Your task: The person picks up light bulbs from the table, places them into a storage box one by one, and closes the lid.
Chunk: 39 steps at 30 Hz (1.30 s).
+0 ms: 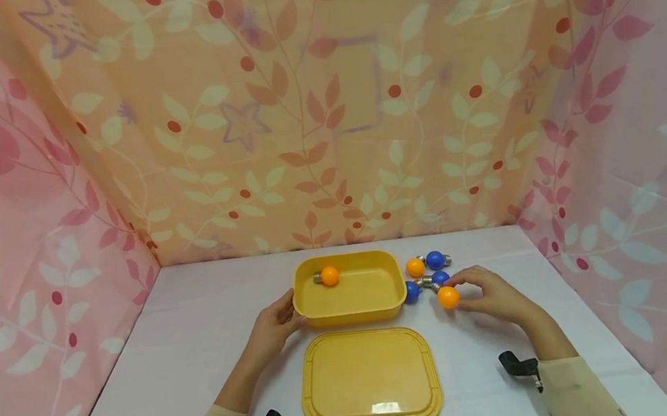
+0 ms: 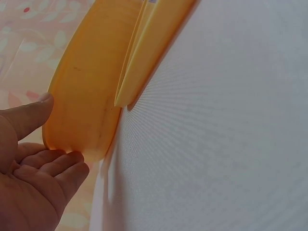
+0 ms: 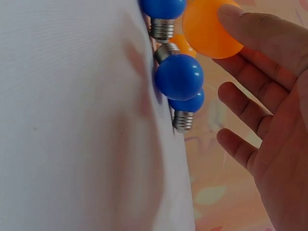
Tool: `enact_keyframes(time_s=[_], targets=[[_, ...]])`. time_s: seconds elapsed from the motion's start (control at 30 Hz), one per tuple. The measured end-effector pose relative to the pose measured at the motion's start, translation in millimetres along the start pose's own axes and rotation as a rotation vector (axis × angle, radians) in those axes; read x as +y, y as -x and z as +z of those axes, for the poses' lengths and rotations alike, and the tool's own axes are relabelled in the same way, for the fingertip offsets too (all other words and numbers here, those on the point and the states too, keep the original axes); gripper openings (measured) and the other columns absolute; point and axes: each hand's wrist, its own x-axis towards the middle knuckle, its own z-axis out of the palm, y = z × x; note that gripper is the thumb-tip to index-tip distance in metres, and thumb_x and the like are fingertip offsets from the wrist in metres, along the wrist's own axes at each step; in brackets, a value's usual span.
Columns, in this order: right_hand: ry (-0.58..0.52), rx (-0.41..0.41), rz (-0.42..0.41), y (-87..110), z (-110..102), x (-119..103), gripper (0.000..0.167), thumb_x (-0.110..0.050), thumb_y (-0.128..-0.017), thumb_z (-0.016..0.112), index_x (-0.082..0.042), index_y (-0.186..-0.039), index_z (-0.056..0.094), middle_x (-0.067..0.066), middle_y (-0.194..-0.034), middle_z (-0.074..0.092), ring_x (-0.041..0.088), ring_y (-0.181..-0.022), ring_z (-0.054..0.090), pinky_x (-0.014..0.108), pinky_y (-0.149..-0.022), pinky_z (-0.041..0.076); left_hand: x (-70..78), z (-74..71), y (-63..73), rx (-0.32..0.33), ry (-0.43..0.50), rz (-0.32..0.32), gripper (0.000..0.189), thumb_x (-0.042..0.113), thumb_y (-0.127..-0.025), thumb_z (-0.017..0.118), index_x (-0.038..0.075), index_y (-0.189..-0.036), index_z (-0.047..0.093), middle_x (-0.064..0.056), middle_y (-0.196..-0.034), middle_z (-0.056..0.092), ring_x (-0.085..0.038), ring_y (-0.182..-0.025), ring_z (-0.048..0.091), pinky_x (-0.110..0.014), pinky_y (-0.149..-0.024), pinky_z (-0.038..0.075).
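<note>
My right hand [image 1: 494,294] pinches an orange light bulb [image 1: 449,297] by its round globe, between thumb and fingers; two other fingers stand apart from it in the right wrist view. Just beyond lie several blue bulbs [image 3: 179,77] with metal screw bases, and another orange bulb [image 1: 415,267]. My left hand [image 1: 272,331] holds the near left corner of a yellow plastic box [image 1: 351,317], thumb on its front wall and fingers curled at its end wall. Inside the box, an orange bulb [image 1: 330,275] lies on its side at the back left.
A yellow lid [image 1: 370,380] lies flat in front of the box, between my forearms. White cloth [image 1: 188,332] covers the table. Patterned fabric [image 1: 322,101] hangs behind and on both sides.
</note>
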Motion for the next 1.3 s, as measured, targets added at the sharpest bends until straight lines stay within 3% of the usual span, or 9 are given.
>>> enact_keyframes(time_s=[0.3, 0.63, 0.8, 1.13, 1.3], targets=[[-0.018, 0.007, -0.072, -7.6, -20.1, -15.2, 0.039, -0.035, -0.085, 0.085, -0.028, -0.121, 0.073, -0.003, -0.124, 0.067, 0.028, -0.122, 0.057, 0.064, -0.107, 0.046, 0.6, 1.0, 0.7, 0.002, -0.009, -0.008, 0.082, 0.018, -0.094, 0.076, 0.007, -0.161, 0.030, -0.014, -0.164, 0.036, -0.027, -0.147, 0.041, -0.030, -0.109, 0.045], [0.024, -0.047, -0.136, -37.5, -47.8, -47.1, 0.039, -0.037, -0.084, 0.085, -0.028, -0.121, 0.073, -0.004, -0.127, 0.068, 0.026, -0.125, 0.056, 0.063, -0.110, 0.044, 0.3, 1.2, 1.4, 0.020, 0.003, 0.009, 0.078, 0.012, -0.095, 0.075, 0.002, -0.159, 0.032, -0.019, -0.161, 0.038, -0.031, -0.145, 0.045, -0.033, -0.109, 0.047], [0.024, -0.098, -0.152, -57.3, -58.3, -62.1, 0.041, -0.036, -0.085, 0.085, -0.028, -0.123, 0.072, -0.004, -0.129, 0.069, 0.031, -0.131, 0.055, 0.068, -0.112, 0.038, 0.6, 1.9, 0.1, 0.010, 0.007, 0.015, 0.078, 0.012, -0.095, 0.074, 0.003, -0.160, 0.032, -0.018, -0.162, 0.037, -0.031, -0.145, 0.044, -0.033, -0.110, 0.046], [0.004, -0.185, -0.193, -94.7, -62.3, -88.9, 0.046, -0.035, -0.088, 0.083, -0.023, -0.130, 0.070, -0.004, -0.134, 0.067, 0.030, -0.129, 0.056, 0.068, -0.113, 0.038, -1.6, 2.0, -1.1, 0.011, 0.004, 0.012, 0.078, 0.013, -0.095, 0.074, 0.002, -0.160, 0.031, -0.018, -0.162, 0.037, -0.030, -0.146, 0.043, -0.032, -0.110, 0.046], [0.042, -0.205, -0.178, -106.8, -59.9, -102.2, 0.042, -0.037, -0.088, 0.082, -0.031, -0.128, 0.070, -0.009, -0.131, 0.066, 0.025, -0.131, 0.055, 0.066, -0.113, 0.039, -1.1, 2.2, -1.5, 0.018, -0.005, -0.002, 0.078, 0.013, -0.096, 0.074, 0.004, -0.160, 0.031, -0.017, -0.162, 0.038, -0.029, -0.146, 0.043, -0.031, -0.107, 0.048]])
